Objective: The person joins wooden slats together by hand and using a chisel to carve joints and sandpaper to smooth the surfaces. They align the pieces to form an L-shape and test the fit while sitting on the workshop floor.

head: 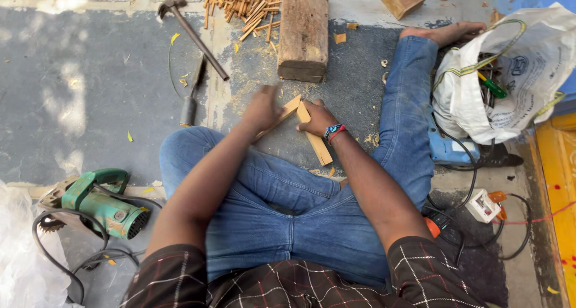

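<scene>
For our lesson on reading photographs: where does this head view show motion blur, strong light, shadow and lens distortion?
Head view: the left hand is smeared by motion blur, while the right hand on the wooden strip is sharper; dappled sun and soft shadow patch the grey floor; the white bag is brightly lit; the wide lens bends the edges.

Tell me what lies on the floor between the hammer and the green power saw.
In the head view, a dark chisel-like tool lies just below the hammer; the remaining floor toward the green saw is bare.
</scene>
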